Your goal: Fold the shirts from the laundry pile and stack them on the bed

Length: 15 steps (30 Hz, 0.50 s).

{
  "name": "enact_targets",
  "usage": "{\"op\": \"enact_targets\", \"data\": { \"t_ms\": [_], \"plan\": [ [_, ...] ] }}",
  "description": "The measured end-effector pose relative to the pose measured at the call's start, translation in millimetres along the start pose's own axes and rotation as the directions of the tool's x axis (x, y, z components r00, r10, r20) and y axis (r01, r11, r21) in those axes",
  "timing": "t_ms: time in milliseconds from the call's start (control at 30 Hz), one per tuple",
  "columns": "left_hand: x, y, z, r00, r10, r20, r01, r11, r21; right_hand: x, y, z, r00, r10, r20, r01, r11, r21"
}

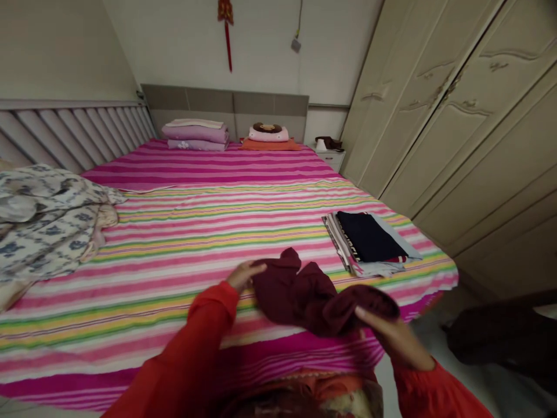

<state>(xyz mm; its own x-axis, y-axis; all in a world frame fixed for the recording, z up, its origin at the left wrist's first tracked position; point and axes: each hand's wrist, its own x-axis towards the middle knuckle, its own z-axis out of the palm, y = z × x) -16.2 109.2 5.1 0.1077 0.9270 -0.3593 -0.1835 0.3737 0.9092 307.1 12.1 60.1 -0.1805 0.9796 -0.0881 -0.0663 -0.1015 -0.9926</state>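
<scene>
From the head camera, your left hand (244, 275) rests on the far left edge of the dark maroon garment (304, 293), fingers curled onto the cloth and pinning it to the striped bedsheet (183, 244), while your right hand (389, 334) is closed on the bunched right end, which is lifted slightly off the bed near its front edge. The garment lies crumpled between your hands, just short of the stack of folded clothes (369, 242) toward the wardrobe (456, 128). To handle it well, keep the left hand pressing flat so the cloth does not slide, and draw the right end outward and level until the bunching opens; avoid twisting, since the folds in the middle look tangled. Watch the bed edge, as the loose end could slip off. A rumpled floral quilt (47, 220) lies well apart at the left, and folded pillows (195, 134) sit by the headboard.
</scene>
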Motion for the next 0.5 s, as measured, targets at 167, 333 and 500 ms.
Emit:
{"op": "enact_targets", "data": {
  "t_ms": [167,333,500],
  "plan": [
    [-36.2,109.8,-56.5,0.837,0.457,-0.301,-0.513,0.847,-0.14,46.3,-37.4,-2.1,0.917,-0.311,-0.25,0.343,0.934,0.098],
    [-85.3,146.1,-67.7,0.543,0.687,-0.483,-0.813,0.574,-0.098,74.2,-68.5,28.0,0.841,-0.487,-0.236,0.532,0.826,0.188],
    [-115.3,57.5,-92.2,0.681,0.302,-0.668,-0.526,0.835,-0.159,80.1,-2.9,36.9,0.994,-0.111,-0.013,0.111,0.972,0.208]
  ]
}}
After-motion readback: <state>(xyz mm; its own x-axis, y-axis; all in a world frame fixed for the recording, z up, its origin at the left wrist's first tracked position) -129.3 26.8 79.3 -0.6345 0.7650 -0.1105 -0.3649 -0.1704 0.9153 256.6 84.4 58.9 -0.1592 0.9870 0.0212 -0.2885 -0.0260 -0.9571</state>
